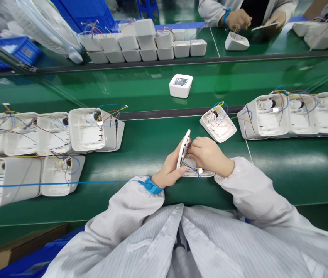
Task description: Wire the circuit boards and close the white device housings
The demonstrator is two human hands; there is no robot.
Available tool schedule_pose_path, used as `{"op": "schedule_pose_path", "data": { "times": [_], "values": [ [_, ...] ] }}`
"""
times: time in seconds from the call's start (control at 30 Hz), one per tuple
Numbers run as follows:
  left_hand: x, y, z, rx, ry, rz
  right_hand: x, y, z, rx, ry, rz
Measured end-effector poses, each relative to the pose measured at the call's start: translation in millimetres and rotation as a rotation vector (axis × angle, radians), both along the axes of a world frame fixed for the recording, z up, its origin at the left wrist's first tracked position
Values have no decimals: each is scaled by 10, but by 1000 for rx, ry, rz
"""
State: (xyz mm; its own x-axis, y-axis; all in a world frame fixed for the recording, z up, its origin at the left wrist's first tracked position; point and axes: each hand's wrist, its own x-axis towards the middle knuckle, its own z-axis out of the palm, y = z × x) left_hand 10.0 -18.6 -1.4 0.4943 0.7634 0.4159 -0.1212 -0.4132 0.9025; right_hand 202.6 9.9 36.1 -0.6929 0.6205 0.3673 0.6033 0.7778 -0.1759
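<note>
Left hand [168,170] grips a white panel [183,150], tilted on edge above the green bench [143,141]. Right hand [207,153] bunched against the panel's right side; cannot tell whether it pinches anything. Wired housing [208,174] beneath, partly hidden by both hands. Open casing [224,130] just beyond right hand; white box [180,90] farther out.
</note>
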Motion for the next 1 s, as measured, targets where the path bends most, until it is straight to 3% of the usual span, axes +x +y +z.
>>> {"op": "schedule_pose_path", "data": {
  "times": [0.23,0.5,0.7,0.83,1.0],
  "values": [
    [30,-32,102,92,175,70,-2,-2,-15,13,-15,-56],
    [35,-32,83,76,144,91,-27,-12,-13,-28,-30,-31],
    [46,-59,-45,-69,-34,146,53,8,70,-317,107,-78],
    [43,-60,-82,-122,-74,155,202,71,99,-517,64,-247],
    [58,-47,-65,-110,-104,144,239,91,113,-528,10,-284]
  ]
}}
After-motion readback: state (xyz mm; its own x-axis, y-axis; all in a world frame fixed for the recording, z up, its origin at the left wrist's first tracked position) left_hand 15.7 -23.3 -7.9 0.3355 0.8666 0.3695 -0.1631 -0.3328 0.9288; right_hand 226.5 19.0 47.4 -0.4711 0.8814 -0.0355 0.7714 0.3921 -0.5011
